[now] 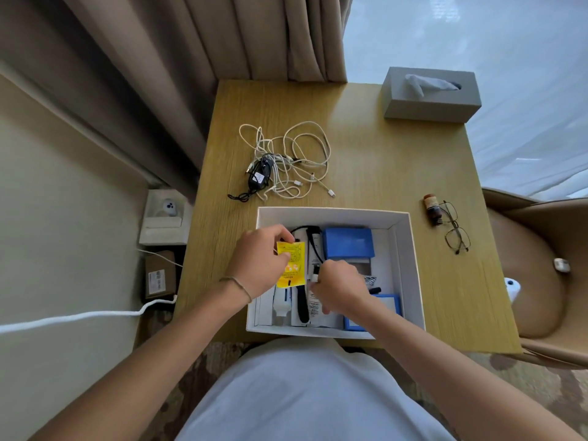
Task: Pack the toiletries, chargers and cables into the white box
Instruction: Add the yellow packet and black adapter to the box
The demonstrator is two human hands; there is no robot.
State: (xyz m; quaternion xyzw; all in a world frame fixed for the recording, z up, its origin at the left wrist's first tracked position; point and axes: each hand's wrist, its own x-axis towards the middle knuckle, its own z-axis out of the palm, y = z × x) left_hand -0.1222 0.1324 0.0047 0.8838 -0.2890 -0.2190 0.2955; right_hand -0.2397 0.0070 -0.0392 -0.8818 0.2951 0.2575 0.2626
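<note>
With my left hand (259,261) pinching the yellow packet (291,264) and my right hand (339,286) pinching a plug (315,275), I should lay both flat inside the white box (410,249).

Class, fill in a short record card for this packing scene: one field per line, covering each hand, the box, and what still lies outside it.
left hand: pinches yellow sachet over the box
right hand: inside the box, fingers curled among items; grip unclear
white box: open, partly filled, blue packets inside
cable tangle: on the table, behind the box
glasses: right of box, beside brown bottle
</note>
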